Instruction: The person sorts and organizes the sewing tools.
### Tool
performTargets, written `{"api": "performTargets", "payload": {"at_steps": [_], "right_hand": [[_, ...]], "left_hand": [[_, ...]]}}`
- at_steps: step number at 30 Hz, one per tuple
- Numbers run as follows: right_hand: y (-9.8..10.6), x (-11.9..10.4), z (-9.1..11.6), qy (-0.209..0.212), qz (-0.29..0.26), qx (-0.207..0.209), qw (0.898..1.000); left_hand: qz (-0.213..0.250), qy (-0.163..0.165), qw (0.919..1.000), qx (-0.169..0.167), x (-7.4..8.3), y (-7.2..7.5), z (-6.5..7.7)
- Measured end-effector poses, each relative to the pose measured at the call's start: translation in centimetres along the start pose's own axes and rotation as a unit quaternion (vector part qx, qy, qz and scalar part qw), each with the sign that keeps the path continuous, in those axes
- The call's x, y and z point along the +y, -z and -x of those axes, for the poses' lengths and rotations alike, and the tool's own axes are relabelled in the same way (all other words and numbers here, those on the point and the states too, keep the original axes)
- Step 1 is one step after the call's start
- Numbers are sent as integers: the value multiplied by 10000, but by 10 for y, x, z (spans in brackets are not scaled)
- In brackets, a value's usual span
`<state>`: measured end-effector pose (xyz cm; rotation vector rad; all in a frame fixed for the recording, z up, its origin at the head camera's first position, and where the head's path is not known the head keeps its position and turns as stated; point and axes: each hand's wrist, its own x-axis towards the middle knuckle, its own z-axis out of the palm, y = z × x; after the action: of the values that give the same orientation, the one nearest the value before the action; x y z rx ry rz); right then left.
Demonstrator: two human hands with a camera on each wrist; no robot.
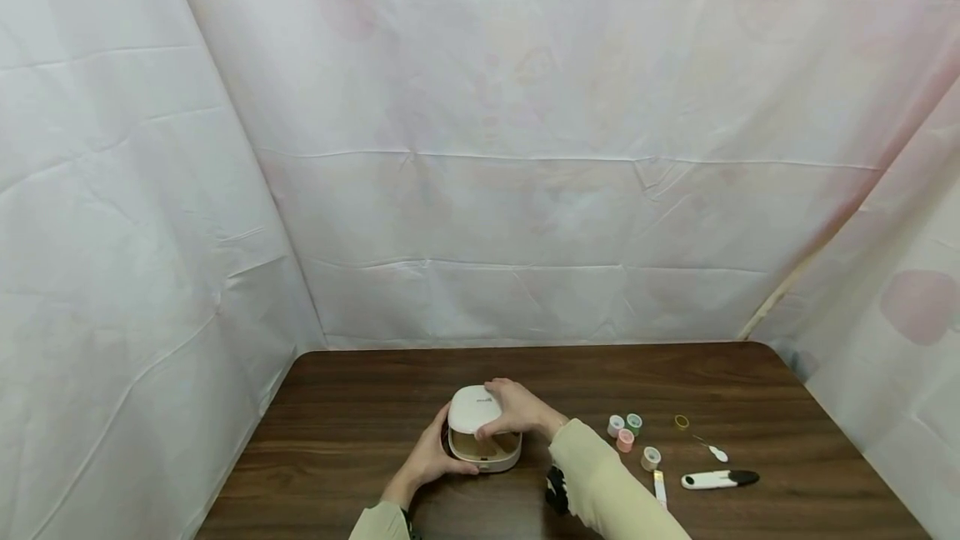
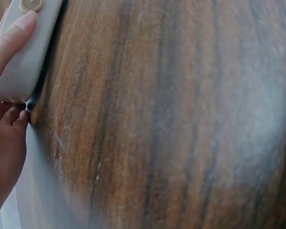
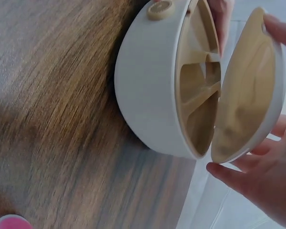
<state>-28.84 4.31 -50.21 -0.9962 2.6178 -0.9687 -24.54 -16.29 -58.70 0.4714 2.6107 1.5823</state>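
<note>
A white sewing box (image 1: 491,462) with a beige inside stands on the table, its hinged lid (image 1: 471,407) raised partway. Around the left side of its base curls my left hand (image 1: 431,452); in the left wrist view the thumb presses beside a round beige button (image 2: 31,5) on the front. My right hand (image 1: 521,408) grips the lid by its edges, thumb at the front and fingers at the back. Beige dividers (image 3: 200,99) split the inside into compartments, seen in the right wrist view. The bottoms of some compartments are hidden.
Right of the box lie several thread spools (image 1: 625,440), a small yellow ring (image 1: 681,422), a white needle threader (image 1: 717,453), a white-and-black tool (image 1: 720,479) and a narrow white strip (image 1: 660,488). White cloth (image 1: 480,190) hangs around the wooden table (image 1: 337,432).
</note>
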Motion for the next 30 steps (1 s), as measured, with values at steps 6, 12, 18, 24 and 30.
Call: {"api": "performTargets", "payload": {"at_steps": [6, 12, 18, 24, 30], "right_hand": [[3, -7, 6, -55, -31, 387, 9992], [4, -11, 13, -69, -378, 1070, 9935], [2, -7, 16, 37, -416, 1740, 9839], [2, -4, 15, 209, -263, 2027, 9787], [7, -6, 15, 328, -336, 2111, 9763]], "left_hand": [[39, -31, 10000, 10, -1, -1, 0], [38, -102, 9999, 66, -1, -1, 1], [-76, -102, 9998, 136, 0, 0, 2], [-137, -98, 9998, 146, 1, 0, 3], [-165, -106, 9997, 118, 0, 1, 4]]}}
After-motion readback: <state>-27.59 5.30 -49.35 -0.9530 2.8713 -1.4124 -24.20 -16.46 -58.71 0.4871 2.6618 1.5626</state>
